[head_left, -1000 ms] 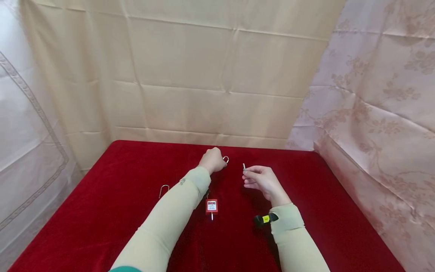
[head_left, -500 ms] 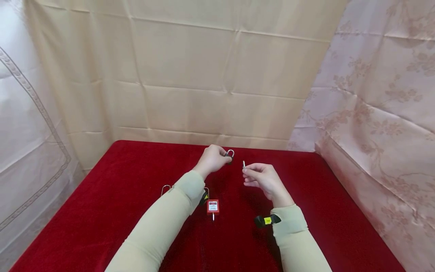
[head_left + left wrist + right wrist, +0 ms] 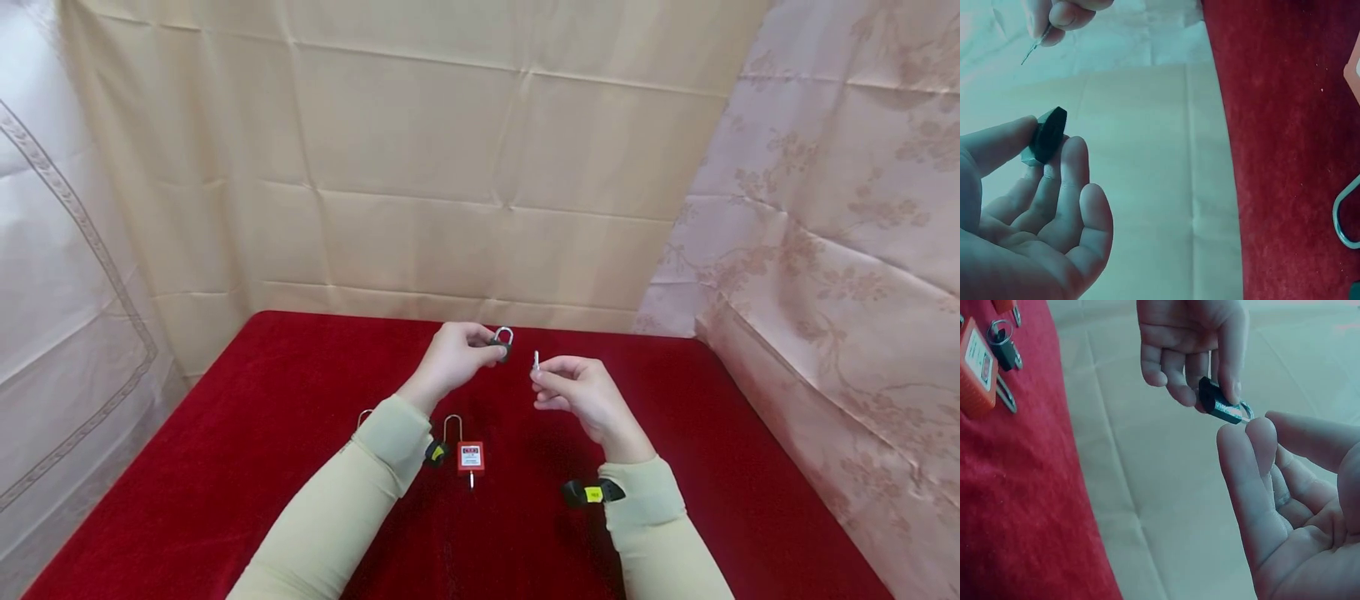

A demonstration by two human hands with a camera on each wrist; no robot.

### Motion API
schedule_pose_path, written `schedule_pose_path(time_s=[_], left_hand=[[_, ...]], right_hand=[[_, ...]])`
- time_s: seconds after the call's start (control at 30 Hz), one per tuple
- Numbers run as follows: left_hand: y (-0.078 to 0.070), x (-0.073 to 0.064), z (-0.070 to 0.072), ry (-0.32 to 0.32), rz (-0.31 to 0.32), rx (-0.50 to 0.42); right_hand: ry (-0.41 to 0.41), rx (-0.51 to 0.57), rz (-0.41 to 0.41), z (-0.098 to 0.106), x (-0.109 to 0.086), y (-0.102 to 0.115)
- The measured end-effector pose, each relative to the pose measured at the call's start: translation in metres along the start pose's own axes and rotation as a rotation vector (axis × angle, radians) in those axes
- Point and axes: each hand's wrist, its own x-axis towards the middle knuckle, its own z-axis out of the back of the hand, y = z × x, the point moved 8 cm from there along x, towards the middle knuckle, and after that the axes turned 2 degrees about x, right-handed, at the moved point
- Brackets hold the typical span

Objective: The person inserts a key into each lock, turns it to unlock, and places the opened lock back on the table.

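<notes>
My left hand (image 3: 453,358) pinches a small black padlock (image 3: 505,353) between thumb and fingers, its silver shackle pointing up in the head view. From the left wrist, the padlock's dark body (image 3: 1046,136) shows edge-on. My right hand (image 3: 585,392) pinches a small silver key (image 3: 536,361), its blade sticking up past the fingertips. In the left wrist view the key (image 3: 1034,50) is thin and apart from the padlock. In the right wrist view fingers mostly hide it. Both hands are raised near the table's far edge, a short gap between padlock and key.
A red padlock (image 3: 471,458) with a white label lies on the red cloth (image 3: 315,367), a key in its bottom. A shackle (image 3: 364,415) shows beside the left sleeve. In the right wrist view a black lock with a ring (image 3: 1002,350) lies beside an orange-red padlock (image 3: 977,369).
My left hand has lifted the black padlock off the far part of the table and turned it so its shackle points up. The right hand, with the key, has barely moved.
</notes>
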Motion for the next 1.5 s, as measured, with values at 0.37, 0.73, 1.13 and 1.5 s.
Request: schedule_pose_path(time_s=[0.37,0.73,1.13,1.5], left_hand=[[0.001,-0.030,0.010,-0.027,0.015,-0.098],[0.009,-0.047,0.014,0.000,0.033,-0.203],[0.011,-0.050,0.020,-0.010,0.036,-0.179],[0.012,-0.049,0.024,-0.020,0.048,-0.188]], right_hand=[[0.092,-0.021,0.058,-0.005,-0.006,0.011],[0.118,-0.044,0.069,-0.003,-0.008,0.011],[0.103,-0.053,0.062,0.000,-0.010,0.010],[0.079,-0.036,0.036,-0.006,-0.010,0.010]])
